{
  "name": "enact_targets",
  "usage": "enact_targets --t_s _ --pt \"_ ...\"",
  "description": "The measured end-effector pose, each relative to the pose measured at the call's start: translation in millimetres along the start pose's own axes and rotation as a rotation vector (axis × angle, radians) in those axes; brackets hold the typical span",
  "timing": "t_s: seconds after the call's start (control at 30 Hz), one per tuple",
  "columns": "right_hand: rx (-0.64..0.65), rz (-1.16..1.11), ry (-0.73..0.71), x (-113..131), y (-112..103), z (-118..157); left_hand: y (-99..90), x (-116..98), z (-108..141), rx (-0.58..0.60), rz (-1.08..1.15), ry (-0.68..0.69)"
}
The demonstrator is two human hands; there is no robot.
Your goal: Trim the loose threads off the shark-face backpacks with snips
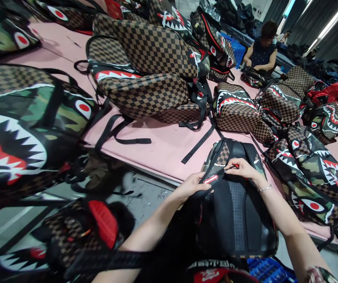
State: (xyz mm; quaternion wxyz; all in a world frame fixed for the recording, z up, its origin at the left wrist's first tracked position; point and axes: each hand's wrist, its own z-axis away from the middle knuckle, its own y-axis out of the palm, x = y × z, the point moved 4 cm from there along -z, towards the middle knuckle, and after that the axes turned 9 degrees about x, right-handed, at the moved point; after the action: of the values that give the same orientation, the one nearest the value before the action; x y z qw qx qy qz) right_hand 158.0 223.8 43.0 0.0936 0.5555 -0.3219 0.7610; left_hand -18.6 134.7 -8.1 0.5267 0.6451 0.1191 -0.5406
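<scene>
A black-backed backpack (238,212) leans upright against the pink table's edge, its padded back and straps facing me. My left hand (193,186) pinches a dark tag with a red and white label (211,179) near the bag's upper left side. Close beside it, my right hand (239,168), with a bracelet at the wrist, has its fingers pinched on a thin black cord (229,169) that runs toward the tag. The two hands are a short distance apart over the upper part of the bag.
Checkered shark-print backpacks (154,94) are piled on the pink table (169,147). A large camouflage backpack (39,118) is at the left, more (313,169) at the right. Below are a blue crate (270,269) and bags (77,232). A person (261,53) works across the table.
</scene>
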Motion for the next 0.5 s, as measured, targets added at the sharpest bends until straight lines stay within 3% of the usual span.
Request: enact_targets --t_s 0.2,0.5 --pt "-0.036 0.012 0.001 -1.7 -7.9 2.8 0.7 -2.1 0.3 -0.01 -0.023 0.007" --pt "0.069 0.078 -0.024 12.7 -0.4 -3.6 9.1 -11.7 1.1 -0.011 -0.093 0.048"
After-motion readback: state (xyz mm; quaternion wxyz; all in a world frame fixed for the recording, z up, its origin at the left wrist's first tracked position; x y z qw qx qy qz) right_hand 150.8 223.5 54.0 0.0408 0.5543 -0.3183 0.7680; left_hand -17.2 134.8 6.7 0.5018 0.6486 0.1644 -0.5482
